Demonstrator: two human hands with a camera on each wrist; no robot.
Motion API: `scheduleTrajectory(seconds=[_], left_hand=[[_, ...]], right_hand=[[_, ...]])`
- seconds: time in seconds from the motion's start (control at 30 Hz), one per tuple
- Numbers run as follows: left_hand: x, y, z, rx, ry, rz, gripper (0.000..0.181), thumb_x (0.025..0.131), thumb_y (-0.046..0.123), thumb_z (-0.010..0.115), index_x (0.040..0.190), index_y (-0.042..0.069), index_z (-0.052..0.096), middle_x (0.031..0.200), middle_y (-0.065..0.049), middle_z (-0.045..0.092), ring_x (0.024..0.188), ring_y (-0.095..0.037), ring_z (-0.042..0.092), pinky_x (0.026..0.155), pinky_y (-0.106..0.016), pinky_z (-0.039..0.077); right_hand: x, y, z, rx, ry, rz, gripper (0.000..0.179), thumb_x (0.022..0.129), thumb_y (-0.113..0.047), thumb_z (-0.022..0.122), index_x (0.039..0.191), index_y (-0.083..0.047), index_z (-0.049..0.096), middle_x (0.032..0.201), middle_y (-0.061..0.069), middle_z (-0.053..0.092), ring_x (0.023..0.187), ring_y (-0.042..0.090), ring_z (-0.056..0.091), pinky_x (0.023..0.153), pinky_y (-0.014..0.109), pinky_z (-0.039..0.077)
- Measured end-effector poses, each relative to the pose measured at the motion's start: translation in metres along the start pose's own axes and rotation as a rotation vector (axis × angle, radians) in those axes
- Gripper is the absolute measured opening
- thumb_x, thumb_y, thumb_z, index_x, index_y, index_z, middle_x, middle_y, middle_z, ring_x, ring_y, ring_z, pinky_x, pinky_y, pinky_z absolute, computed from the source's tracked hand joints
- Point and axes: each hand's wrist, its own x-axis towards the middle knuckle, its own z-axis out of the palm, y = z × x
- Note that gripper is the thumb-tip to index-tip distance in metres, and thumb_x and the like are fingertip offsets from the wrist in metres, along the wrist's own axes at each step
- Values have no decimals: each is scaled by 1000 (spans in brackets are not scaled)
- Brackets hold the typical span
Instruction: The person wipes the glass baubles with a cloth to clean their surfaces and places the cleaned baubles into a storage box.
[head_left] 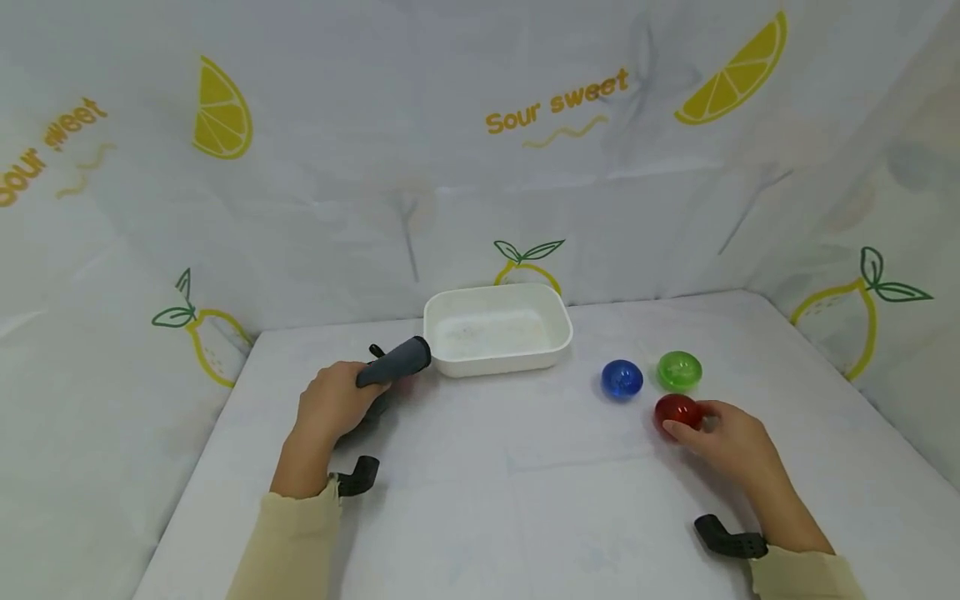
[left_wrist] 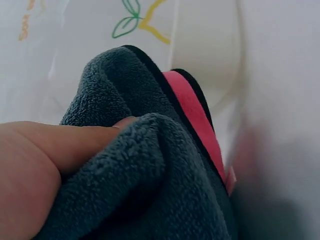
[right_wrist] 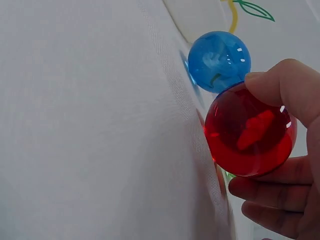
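My left hand pinches a folded grey-blue towel, fuzzy with black edging; the left wrist view shows a pink stripe on the towel beyond the thumb. Part of the cloth hangs hidden behind the hand, left of the white basin. On the right, my right hand grips a clear red ball between thumb and fingers, close over the table. Just beyond it sit a blue ball and a green ball. In the right wrist view the red ball partly overlaps the blue ball.
The basin stands at the back of the table, near the wall of white cloth printed with lemons. A white tablecloth covers the table. Black camera mounts sit at both wrists, over beige sleeves.
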Motion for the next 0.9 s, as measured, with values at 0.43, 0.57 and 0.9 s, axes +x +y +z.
scheduleTrajectory(seconds=[0.43, 0.57, 0.9], left_hand=[[-21, 16, -37, -414, 145, 22, 38, 93, 46, 63, 106, 10, 71, 101, -13, 72, 86, -25, 68, 76, -40, 54], [-24, 29, -35, -591, 138, 67, 38, 92, 41, 67, 107, 6, 70, 102, -15, 70, 90, -26, 67, 78, -39, 55], [-26, 57, -16, -884, 86, 91, 35, 91, 32, 70, 102, -1, 70, 90, -11, 69, 81, -22, 63, 73, -34, 56]], right_hand=[[-22, -48, -5, 239, 222, -121, 71, 86, -41, 74, 137, 2, 50, 141, 31, 47, 136, 55, 31, 90, 72, 42], [-27, -86, -3, 308, 322, -297, 61, 80, -25, 82, 130, -1, 57, 135, 27, 55, 141, 54, 25, 94, 75, 35], [-23, -163, 17, 269, 490, -752, 59, 65, -20, 92, 115, -4, 66, 115, 10, 68, 113, 27, 60, 116, 58, 25]])
